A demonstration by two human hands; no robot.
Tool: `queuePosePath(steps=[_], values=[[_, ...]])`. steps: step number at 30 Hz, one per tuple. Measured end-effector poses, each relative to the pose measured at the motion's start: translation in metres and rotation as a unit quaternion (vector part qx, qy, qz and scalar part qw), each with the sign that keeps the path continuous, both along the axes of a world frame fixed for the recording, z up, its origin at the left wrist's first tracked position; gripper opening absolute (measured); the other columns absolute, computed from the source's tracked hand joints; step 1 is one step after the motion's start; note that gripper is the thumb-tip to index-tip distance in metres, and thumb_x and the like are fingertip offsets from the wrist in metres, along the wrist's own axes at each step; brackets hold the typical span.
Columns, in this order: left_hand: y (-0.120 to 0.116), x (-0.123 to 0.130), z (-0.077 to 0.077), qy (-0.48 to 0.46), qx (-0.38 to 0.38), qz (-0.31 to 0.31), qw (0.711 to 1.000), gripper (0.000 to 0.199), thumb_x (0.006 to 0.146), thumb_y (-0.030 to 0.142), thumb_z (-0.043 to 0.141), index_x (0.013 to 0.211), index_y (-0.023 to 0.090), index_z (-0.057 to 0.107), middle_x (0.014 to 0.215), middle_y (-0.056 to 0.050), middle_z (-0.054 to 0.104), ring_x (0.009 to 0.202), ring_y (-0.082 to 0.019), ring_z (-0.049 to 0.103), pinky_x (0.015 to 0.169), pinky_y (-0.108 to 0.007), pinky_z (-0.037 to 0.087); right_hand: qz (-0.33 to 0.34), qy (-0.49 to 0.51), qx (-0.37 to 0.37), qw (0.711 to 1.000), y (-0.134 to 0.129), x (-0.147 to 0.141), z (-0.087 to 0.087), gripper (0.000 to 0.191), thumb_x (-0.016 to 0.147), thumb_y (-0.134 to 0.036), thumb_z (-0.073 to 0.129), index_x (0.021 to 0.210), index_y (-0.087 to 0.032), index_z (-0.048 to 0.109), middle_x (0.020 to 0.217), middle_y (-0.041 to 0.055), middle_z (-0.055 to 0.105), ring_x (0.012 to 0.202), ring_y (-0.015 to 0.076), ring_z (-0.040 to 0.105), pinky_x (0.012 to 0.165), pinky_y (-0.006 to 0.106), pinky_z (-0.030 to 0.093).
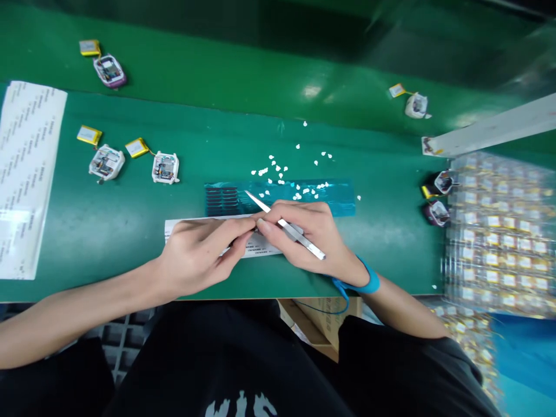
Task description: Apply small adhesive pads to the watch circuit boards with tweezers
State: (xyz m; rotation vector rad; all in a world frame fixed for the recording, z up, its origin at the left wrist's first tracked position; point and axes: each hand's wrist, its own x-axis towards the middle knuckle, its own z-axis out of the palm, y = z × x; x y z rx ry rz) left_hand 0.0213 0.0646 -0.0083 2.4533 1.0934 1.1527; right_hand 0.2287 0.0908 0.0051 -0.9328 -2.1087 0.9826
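My right hand (pixel 319 234) is closed on metal tweezers (pixel 306 242), whose tips point up and to the left. Its thumb and forefinger meet the fingertips of my left hand (pixel 197 252). The left fingers are pinched together on something small, mostly hidden between the hands. Beneath both hands lies a white printed strip of paper (pixel 263 249). Just beyond it, a blue film strip (pixel 345 200) carries rows of thin dark pieces (pixel 221 201) at its left end. Small white tabs (pixel 278 168) are scattered on and behind the film.
To the left, open white device housings (pixel 165 167) with yellow batteries (pixel 137 147) lie on the green table (pixel 130 243), beside a printed white sheet (pixel 28 174). Stacked clear trays (pixel 499 243) stand at the right, near two dark housings (pixel 436 213). A white post (pixel 490 127) slants above them.
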Motion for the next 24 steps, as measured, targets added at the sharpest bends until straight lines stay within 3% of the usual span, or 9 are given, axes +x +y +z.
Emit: queuePosePath(steps=[7, 10, 13, 16, 20, 22, 24], values=[[0.001, -0.003, -0.002, 0.023, 0.035, -0.010, 0.999, 0.019, 0.090, 0.007, 0.062, 0.105, 0.018, 0.065, 0.081, 0.001, 0.079, 0.068, -0.015, 0.076, 0.070, -0.022, 0.062, -0.015, 0.011, -0.067, 0.998, 0.001, 0.003, 0.000, 0.020, 0.096, -0.030, 0.062, 0.083, -0.016, 0.067, 0.070, -0.0023, 0.069, 0.054, 0.0060, 0.055, 0.052, 0.020, 0.040], [0.001, -0.002, 0.000, 0.014, 0.027, -0.005, 1.000, 0.021, 0.090, 0.006, 0.062, 0.107, 0.017, 0.065, 0.085, 0.001, 0.080, 0.067, -0.014, 0.076, 0.068, -0.021, 0.061, -0.024, 0.024, -0.043, 0.998, 0.002, 0.003, -0.004, 0.014, 0.096, -0.025, 0.063, 0.085, -0.018, 0.066, 0.080, 0.0003, 0.075, 0.057, 0.0074, 0.061, 0.053, 0.021, 0.045], [-0.001, 0.001, 0.003, -0.032, -0.091, 0.003, 0.995, 0.020, 0.088, 0.007, 0.066, 0.105, 0.017, 0.065, 0.084, 0.002, 0.079, 0.057, -0.009, 0.071, 0.059, -0.017, 0.057, -0.031, 0.020, 0.132, 0.991, 0.002, 0.003, -0.011, 0.002, 0.092, -0.017, 0.067, 0.092, -0.019, 0.066, 0.100, 0.0073, 0.078, 0.074, 0.0139, 0.070, 0.065, 0.027, 0.055], [-0.003, 0.004, 0.006, -0.106, -0.248, -0.047, 0.962, 0.016, 0.089, 0.008, 0.066, 0.101, 0.017, 0.066, 0.076, 0.005, 0.077, 0.056, -0.009, 0.072, 0.054, -0.014, 0.055, -0.014, -0.032, 0.301, 0.953, 0.000, 0.006, -0.015, 0.013, 0.088, -0.015, 0.073, 0.099, -0.018, 0.067, 0.114, 0.0134, 0.075, 0.084, 0.0189, 0.071, 0.071, 0.033, 0.059], [-0.004, 0.005, 0.009, -0.207, -0.406, -0.076, 0.887, 0.012, 0.090, 0.010, 0.064, 0.100, 0.016, 0.067, 0.072, 0.004, 0.075, 0.061, -0.012, 0.076, 0.054, -0.012, 0.059, 0.005, -0.085, 0.329, 0.940, -0.002, 0.014, -0.012, 0.019, 0.089, -0.012, 0.070, 0.108, -0.016, 0.068, 0.120, 0.0153, 0.073, 0.094, 0.0207, 0.070, 0.071, 0.033, 0.061], [-0.003, 0.005, 0.011, -0.219, -0.429, -0.069, 0.874, 0.011, 0.089, 0.011, 0.065, 0.098, 0.016, 0.068, 0.071, 0.004, 0.075, 0.059, -0.013, 0.076, 0.053, -0.012, 0.059, 0.026, -0.103, 0.347, 0.932, -0.001, 0.018, -0.008, 0.021, 0.090, -0.010, 0.069, 0.111, -0.015, 0.067, 0.120, 0.0150, 0.073, 0.093, 0.0209, 0.069, 0.068, 0.032, 0.061], [-0.002, 0.004, 0.013, -0.211, -0.425, -0.061, 0.878, 0.010, 0.088, 0.010, 0.065, 0.095, 0.016, 0.069, 0.067, 0.004, 0.074, 0.057, -0.013, 0.075, 0.050, -0.011, 0.057, 0.042, -0.115, 0.357, 0.926, 0.002, 0.021, -0.005, 0.022, 0.089, -0.010, 0.069, 0.111, -0.014, 0.067, 0.117, 0.0149, 0.074, 0.091, 0.0211, 0.070, 0.066, 0.031, 0.061]])
